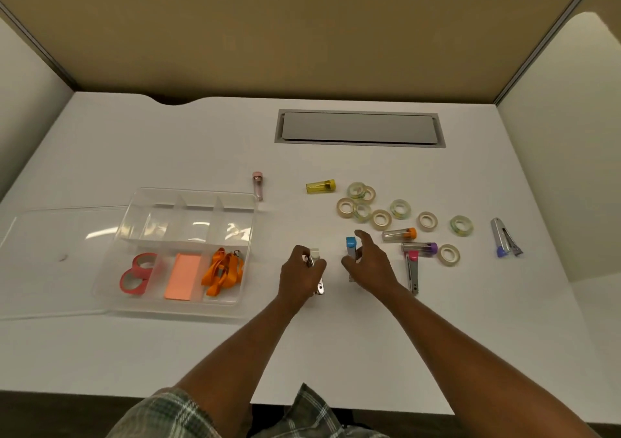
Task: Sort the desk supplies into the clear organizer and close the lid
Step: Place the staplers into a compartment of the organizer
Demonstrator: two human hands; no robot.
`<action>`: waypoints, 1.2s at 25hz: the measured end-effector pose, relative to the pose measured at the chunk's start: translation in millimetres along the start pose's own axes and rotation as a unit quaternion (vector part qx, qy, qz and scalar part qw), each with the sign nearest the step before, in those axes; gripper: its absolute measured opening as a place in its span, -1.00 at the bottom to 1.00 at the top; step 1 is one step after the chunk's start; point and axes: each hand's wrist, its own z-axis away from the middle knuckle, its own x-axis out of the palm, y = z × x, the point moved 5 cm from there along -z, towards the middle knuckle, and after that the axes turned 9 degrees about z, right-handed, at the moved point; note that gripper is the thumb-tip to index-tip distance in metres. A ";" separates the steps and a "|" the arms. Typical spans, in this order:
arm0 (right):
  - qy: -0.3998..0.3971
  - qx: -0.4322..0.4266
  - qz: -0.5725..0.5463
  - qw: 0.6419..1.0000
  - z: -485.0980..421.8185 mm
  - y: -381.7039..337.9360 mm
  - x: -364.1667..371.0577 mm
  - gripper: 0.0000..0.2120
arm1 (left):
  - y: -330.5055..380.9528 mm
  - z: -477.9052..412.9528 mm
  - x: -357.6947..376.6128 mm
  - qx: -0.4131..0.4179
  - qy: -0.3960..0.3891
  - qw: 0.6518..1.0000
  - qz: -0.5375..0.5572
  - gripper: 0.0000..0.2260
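Note:
The clear organizer point(188, 199) sits at the left of the white desk, its lid point(53, 256) lying open to its left. Its front compartments hold red tape rolls point(137, 273), a peach sticky pad point(183, 276) and orange lanyards point(223, 269). My left hand point(300, 278) is shut on a white-capped metal stapler point(316, 254). My right hand point(369, 263) grips a blue-capped stapler point(350, 244). A pink-capped stapler point(411, 271) lies to the right. Several clear tape rolls point(381, 219) are scattered beyond the hands.
Small tubes lie about: yellow point(321, 186), orange-capped point(400, 234), purple-capped point(420, 248), and a pink one point(258, 185) by the organizer's far right corner. A purple-capped stapler point(504, 237) lies far right. A grey cable hatch point(359, 128) sits at the back. Partition walls enclose the desk.

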 end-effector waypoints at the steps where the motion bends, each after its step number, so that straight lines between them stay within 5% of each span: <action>1: 0.001 0.004 -0.032 0.999 1.7 -6.3 1.6 -0.46 | 1.0 -0.8 -4.1 -0.027 -0.010 0.999 0.045 -0.88; 7: -0.048 0.085 -0.247 0.964 5.3 -67.4 15.1 -0.76 | 15.3 -5.3 -32.3 -0.126 -0.042 0.957 0.258 -0.72; 13: -0.076 0.096 -0.301 0.946 4.7 -132.4 25.5 -0.76 | 32.7 -14.6 -79.8 -0.149 -0.034 0.924 0.349 -0.69; 30: -0.091 0.113 -0.274 0.951 -41.5 -264.5 106.2 -0.72 | 45.8 -93.0 -221.4 -0.112 0.073 0.969 0.209 -0.69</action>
